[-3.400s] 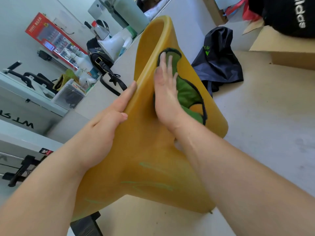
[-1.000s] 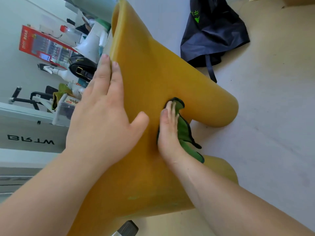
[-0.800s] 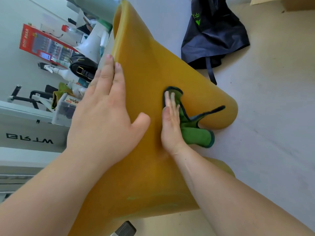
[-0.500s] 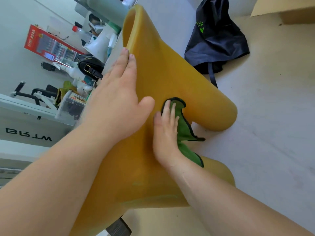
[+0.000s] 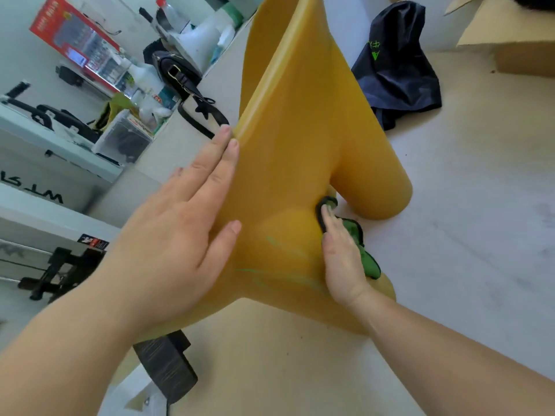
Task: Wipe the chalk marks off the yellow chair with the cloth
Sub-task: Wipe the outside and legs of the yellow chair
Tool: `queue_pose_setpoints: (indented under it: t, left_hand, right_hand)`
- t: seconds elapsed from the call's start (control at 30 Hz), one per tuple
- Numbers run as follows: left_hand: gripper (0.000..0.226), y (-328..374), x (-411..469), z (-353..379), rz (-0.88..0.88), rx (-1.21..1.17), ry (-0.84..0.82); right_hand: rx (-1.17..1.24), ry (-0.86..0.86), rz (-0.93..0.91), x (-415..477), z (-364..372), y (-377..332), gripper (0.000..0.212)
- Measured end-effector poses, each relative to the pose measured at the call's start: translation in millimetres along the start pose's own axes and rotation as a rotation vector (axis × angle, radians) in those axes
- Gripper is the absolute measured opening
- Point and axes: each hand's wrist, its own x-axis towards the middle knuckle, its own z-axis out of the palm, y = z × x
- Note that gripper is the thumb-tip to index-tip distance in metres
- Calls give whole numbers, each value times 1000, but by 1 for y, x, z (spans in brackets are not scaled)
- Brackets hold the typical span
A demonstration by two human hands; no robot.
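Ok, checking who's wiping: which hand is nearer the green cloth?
Right. The right hand presses the cloth against the yellow chair; the left hand lies flat on the chair, clear of the cloth.

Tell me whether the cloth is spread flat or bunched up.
Bunched up: the cloth lies crumpled in folds under the right hand, which presses it against the chair.

white panel left of yellow chair: "WT", rest unclear | dark bag right of yellow chair: green "A" mark | red box: illegible
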Motion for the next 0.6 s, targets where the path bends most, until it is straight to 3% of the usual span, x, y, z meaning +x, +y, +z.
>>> queue_pose_setpoints:
  t: [0.07,0.13,0.3,0.43,0.6]
  left_hand:
    - [76,-5,-13,2,-16,3,1]
    - [76,-8,-22,4,-28,-5,6]
    - [75,-9,-32,8,-35,-46,51]
    - [74,-7,-36,7,-53,-78,77]
    - [74,-11,-54,10,-142,4,56]
  right_hand:
    - [8,31,161,-8,2,1,90]
    - [7,65,203,-16,9,-21,95]
    - [-46,-58,-152,-58,35,-107,85]
    - [-100,-27,-313,-61,36,-81,79]
    - [-184,18,51,-69,31,8,81]
